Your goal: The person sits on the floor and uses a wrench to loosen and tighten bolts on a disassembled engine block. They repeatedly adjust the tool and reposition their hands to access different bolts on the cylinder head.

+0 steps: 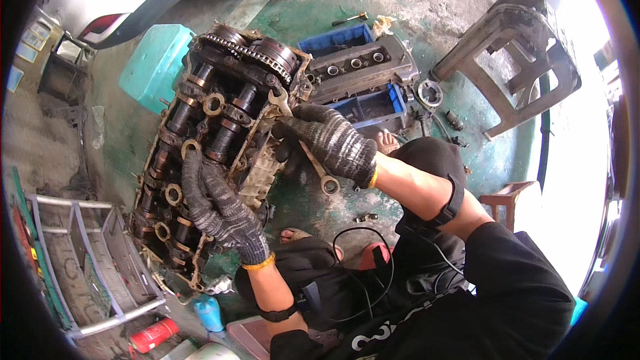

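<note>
While greasy dark metal cylinder head (213,140) lies tilted on floor, gloved left hand (217,203) presses flat, fingers spread, steadying it; gloved right hand (330,140) grips silver combination spanner (303,143) for leverage.

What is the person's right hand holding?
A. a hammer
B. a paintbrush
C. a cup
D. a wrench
D: the gloved right hand grips a metal wrench, its open end up by the engine and its ring end below the hand, while the left hand rests on the engine.
</note>
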{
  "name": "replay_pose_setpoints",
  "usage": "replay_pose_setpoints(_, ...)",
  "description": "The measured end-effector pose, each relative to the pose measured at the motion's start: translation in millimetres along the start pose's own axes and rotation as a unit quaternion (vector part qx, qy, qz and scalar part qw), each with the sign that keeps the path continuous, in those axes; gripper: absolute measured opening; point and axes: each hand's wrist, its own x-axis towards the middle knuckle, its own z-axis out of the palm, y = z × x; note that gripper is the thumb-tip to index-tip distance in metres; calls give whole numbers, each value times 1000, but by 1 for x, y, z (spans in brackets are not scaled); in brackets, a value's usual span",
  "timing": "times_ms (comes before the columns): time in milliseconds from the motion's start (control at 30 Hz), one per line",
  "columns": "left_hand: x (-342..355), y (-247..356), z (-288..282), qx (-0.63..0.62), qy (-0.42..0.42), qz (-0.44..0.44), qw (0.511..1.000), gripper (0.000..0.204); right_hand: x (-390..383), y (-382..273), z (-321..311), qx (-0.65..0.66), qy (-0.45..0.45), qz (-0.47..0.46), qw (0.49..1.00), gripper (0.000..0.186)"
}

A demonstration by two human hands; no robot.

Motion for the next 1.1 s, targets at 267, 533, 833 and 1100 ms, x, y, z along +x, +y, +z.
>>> replay_pose_setpoints(267,-2,1,-4,31,-33,21,999,36,37,27,12,42,24,-76,996,31)
replay_pose_setpoints(533,-1,1,-8,76,-56,38,995,37,40,32,41,163,32,-96,982,30)
replay_pose_setpoints(833,-1,-1,-8,68,-48,33,996,36,32,13,20,163,9,-79,983,25)
replay_pose_setpoints(1100,-4,-4,-7,80,-50,33,995,35,9,-36,-40,-154,11,-80,985,35)
